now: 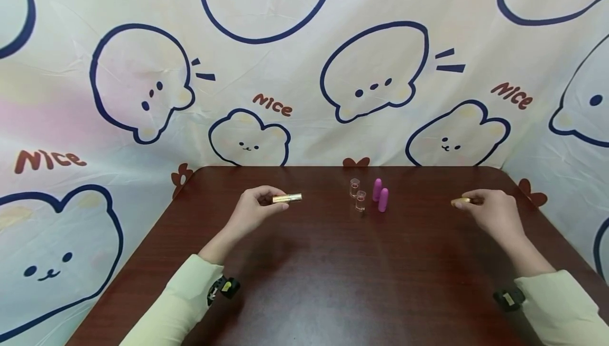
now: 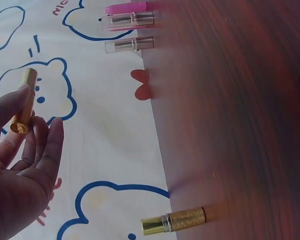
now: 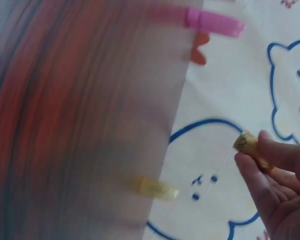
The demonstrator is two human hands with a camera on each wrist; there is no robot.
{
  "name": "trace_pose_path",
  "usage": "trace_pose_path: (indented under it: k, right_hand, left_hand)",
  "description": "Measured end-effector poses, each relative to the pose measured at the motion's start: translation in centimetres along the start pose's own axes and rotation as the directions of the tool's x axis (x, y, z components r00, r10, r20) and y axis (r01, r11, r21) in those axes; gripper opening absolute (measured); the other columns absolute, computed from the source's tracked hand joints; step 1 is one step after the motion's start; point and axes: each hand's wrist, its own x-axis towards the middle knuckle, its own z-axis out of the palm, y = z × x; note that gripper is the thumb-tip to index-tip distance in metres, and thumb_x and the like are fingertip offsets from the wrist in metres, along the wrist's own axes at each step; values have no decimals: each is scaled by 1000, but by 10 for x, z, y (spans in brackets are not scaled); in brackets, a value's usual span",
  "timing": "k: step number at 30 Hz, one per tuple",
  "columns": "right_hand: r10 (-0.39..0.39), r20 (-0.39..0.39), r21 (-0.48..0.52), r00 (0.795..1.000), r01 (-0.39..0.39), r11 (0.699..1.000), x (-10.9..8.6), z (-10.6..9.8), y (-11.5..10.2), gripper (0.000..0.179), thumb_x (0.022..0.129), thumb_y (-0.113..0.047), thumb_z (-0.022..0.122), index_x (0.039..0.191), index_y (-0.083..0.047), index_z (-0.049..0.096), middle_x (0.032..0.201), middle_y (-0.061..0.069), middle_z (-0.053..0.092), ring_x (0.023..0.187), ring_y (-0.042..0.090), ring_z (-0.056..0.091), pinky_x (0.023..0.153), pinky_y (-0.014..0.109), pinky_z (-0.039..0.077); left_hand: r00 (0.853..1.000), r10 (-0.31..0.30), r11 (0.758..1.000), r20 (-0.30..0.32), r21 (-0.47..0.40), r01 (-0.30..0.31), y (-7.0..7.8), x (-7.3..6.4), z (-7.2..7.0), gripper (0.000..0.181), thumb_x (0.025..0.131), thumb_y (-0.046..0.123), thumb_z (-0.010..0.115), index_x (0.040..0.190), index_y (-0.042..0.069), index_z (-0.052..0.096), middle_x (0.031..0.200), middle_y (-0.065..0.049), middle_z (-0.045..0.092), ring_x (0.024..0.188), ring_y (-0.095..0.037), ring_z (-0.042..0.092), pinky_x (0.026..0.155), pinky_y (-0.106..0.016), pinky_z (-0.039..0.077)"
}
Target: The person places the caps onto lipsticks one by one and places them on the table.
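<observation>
My left hand [image 1: 252, 211] pinches a gold lipstick tube [image 1: 288, 198] between thumb and fingers, holding it level above the table. A second gold lipstick tube [image 2: 187, 219] stands on the table near that hand in the left wrist view. On the right side, my right hand [image 1: 497, 211] grips another gold lipstick tube [image 1: 460, 201] by thumb and fingertips. One more gold tube [image 3: 157, 188], blurred, stands on the table in the right wrist view. Between the hands stand two clear-capped lipsticks [image 1: 360, 201] and two magenta tubes [image 1: 383, 199], all upright.
The dark brown tabletop [image 1: 328, 272] reaches back to a hanging cloth [image 1: 304, 71] printed with cartoon bears. This cloth also lines the left and right sides. A small dark device is strapped at each sleeve cuff.
</observation>
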Motion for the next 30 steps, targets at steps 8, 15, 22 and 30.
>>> trace_pose_path:
  k: [8, 15, 22, 30]
  right_hand:
    - [-63, -71, 164, 995, 74, 984, -8, 11, -39, 34, 89, -22, 73, 107, 6, 70, 95, 26, 69, 74, 32, 66, 50, 26, 46]
    - [-99, -79, 299, 992, 118, 947, -13, 27, -64, 33, 88, -25, 74, 109, 1, 71, 96, 19, 71, 80, 28, 69, 57, 18, 48]
    - [-104, -10, 457, 995, 97, 884, -16, 41, -80, 33, 90, -26, 71, 111, -1, 70, 98, 16, 72, 80, 6, 69, 66, 15, 50]
    - [-113, 86, 633, 990, 34, 773, -19, 51, -93, 38, 89, -25, 72, 115, 2, 67, 107, 17, 70, 87, 8, 69, 75, 19, 51]
  left_hand:
    - [1000, 13, 999, 9, -41, -13, 5, 3, 7, 24, 82, 15, 80, 102, 5, 71, 88, -6, 67, 75, -21, 57, 63, -26, 48]
    - [999, 22, 998, 29, -67, -20, 11, 6, 15, 24, 84, 10, 77, 105, 0, 70, 89, -6, 67, 75, -21, 56, 62, -25, 46]
    - [997, 48, 996, 56, -76, -44, 49, -3, 17, 20, 85, 5, 74, 102, -4, 69, 85, -6, 65, 73, -20, 53, 61, -23, 44]
    - [994, 81, 992, 76, -100, -74, 52, -1, 27, 21, 85, 5, 75, 102, -3, 69, 82, -4, 63, 72, -18, 51, 61, -23, 42]
